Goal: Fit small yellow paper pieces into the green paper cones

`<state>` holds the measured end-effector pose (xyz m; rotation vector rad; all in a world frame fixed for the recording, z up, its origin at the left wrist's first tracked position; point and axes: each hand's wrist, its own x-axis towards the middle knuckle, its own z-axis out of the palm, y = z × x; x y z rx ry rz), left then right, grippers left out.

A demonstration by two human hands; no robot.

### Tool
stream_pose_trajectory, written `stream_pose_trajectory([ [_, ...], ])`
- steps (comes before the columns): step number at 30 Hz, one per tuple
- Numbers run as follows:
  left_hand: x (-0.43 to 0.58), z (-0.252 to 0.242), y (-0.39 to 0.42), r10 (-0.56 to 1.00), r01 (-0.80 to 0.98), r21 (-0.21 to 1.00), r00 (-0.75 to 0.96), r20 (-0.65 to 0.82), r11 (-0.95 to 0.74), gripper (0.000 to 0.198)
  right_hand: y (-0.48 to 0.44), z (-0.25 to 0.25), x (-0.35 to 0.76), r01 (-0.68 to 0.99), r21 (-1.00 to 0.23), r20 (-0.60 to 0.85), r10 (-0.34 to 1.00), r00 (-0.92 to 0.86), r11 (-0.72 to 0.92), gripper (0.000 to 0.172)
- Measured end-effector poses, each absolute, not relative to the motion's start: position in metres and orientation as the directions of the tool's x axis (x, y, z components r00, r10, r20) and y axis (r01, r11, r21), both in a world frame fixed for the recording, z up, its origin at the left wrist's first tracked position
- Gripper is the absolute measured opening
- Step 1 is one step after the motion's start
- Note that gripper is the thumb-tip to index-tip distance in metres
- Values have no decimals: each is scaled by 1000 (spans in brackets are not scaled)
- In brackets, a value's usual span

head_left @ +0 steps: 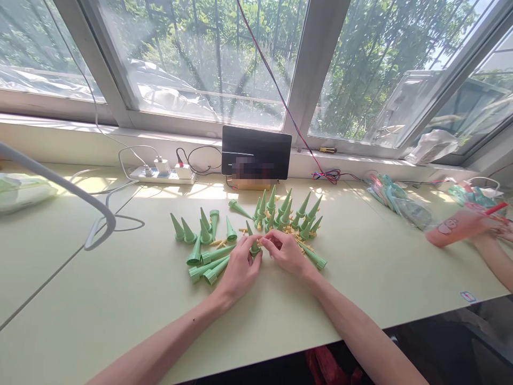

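Note:
My left hand (241,270) is closed around a green plastic watering spike (255,248), which stands tip up just above the table. Right beside it, my right hand (287,252) pinches at the side of that spike; a small yellowish piece seems to be between the fingertips, mostly hidden. Behind my hands is a cluster of upright green spikes (271,200) with small yellow plastic pieces (294,231) scattered among them. To the left, more spikes (206,235) stand or lie, several with their ribbed open ends facing me.
A tablet (256,152) leans near the window behind the spikes. Left of it lies a power strip (162,175) with cables. A grey curved tube (80,187) crosses the left side. On the right are plastic bags (396,200), a pink drink cup (452,229) and another person's arm (491,254).

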<state>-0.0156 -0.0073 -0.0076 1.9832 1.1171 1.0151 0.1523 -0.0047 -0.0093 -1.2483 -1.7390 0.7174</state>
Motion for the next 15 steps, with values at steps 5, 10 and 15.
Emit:
stream_pose_trajectory([
  [5, -16, -8, -7, 887, 395, 810, 344, 307, -434, 33, -6, -8, 152, 405, -842, 305, 933, -192, 358, 24],
  [10, -17, -10, -7, 884, 411, 797, 352, 309, -442, 33, -3, -13, 152, 447, -825, 306, 938, -161, 346, 39],
  [15, -16, -10, -7, 884, 408, 798, 349, 312, -443, 29, -2, -12, 152, 483, -803, 328, 936, -130, 349, 47],
])
